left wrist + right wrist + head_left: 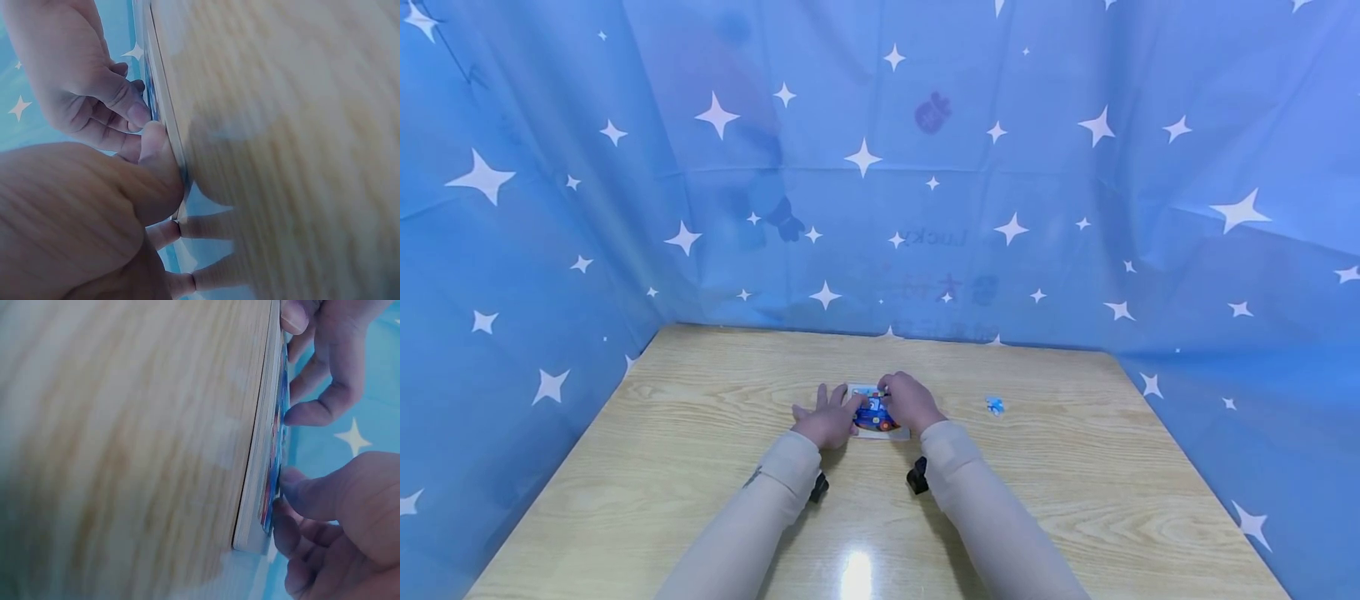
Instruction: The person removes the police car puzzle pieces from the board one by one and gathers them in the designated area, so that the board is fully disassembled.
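Facing blue curtain (820,192) printed with white stars, wrapping round from nine through twelve to three o'clock. Looking down on pale wood-grained table (700,400), glossy, catching bright glare at six o'clock. Reaching in from seven and five o'clock in light sleeves (756,517). Fanning left hand (829,423) wide at nine o'clock of picture board (880,435), touching its edge with thumb near eight, its face with index finger. Drawing thumb and fingers of right hand (912,403) close together over two o'clock; unable to tell whether pinching anything. Seeing board lie flat between both hands, towards table's twelve. Spotting small blue piece (995,406) well apart at three o'clock.
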Tool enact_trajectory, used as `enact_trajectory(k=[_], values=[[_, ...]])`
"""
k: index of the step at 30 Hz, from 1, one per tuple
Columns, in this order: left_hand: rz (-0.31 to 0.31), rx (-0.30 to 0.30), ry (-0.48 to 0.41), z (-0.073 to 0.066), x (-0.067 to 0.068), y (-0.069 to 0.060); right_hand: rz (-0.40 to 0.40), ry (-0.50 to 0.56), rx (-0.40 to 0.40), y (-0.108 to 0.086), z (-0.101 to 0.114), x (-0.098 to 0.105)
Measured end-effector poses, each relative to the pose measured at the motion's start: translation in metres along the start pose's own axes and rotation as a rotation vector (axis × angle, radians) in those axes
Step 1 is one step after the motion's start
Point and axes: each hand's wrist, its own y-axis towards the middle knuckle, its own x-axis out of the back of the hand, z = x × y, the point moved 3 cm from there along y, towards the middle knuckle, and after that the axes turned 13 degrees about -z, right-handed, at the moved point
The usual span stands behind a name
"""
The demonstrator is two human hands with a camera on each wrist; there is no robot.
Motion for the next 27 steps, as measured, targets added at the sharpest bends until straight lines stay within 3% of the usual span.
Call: enact_trajectory(k=[10, 17, 27], values=[[0.008, 0.024, 0.002, 0.001, -0.004, 0.004, -0.030, -0.041, 0.019, 0.001, 0.000, -0.001], [-0.012, 0.033, -0.024, 0.010, -0.019, 0.015, -0.022, -0.044, 0.021, 0.001, 0.000, 0.001], [0.041, 0.074, 0.001, 0.014, -0.020, 0.015, -0.009, -0.019, 0.017, 0.001, 0.000, 0.002]])
